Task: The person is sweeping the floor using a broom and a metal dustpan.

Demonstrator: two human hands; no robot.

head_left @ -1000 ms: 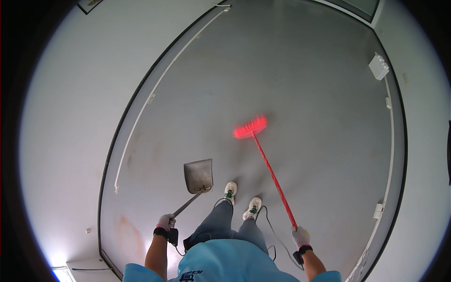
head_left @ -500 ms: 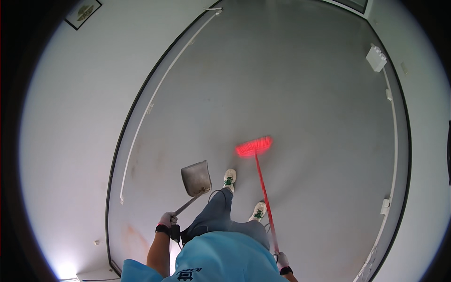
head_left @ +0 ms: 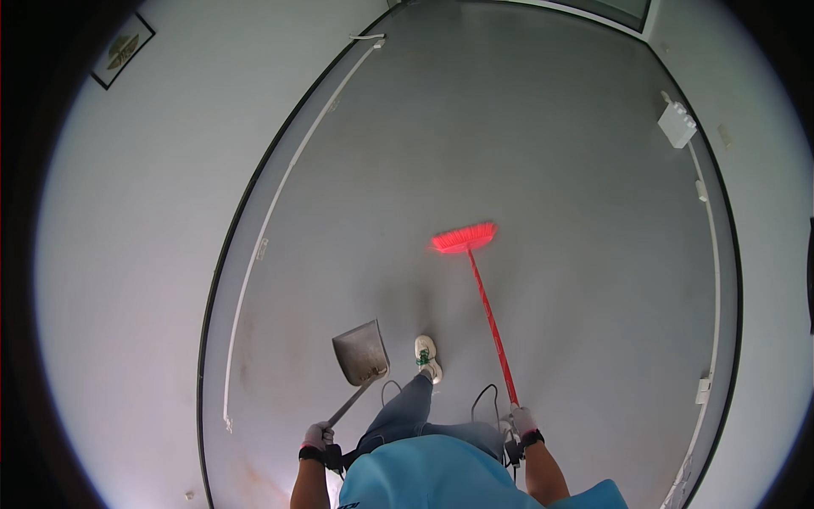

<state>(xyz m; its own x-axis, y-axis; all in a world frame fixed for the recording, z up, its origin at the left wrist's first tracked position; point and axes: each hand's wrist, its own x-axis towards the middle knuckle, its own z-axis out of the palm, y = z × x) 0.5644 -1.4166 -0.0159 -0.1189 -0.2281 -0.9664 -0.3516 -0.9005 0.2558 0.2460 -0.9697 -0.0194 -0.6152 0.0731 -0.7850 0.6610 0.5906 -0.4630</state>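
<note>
My left hand [head_left: 317,436], in a white glove, grips the handle of a grey metal dustpan [head_left: 360,352] held low over the grey floor, just left of my front shoe [head_left: 427,357]. My right hand [head_left: 522,421], also gloved, holds the end of a red broom handle [head_left: 490,316]. The red broom head [head_left: 464,238] rests on the floor out ahead of me. I stand over both in jeans and a light blue top.
White walls close in on both sides of a narrow grey floor [head_left: 551,153]. A white conduit [head_left: 280,204] runs along the left baseboard. A white box [head_left: 677,125] is mounted low on the right wall. A framed picture [head_left: 123,51] hangs on the left wall.
I have stepped forward along the corridor. The broom head first drew back toward my feet, then pushed out ahead again. The dustpan stayed at my left side.
</note>
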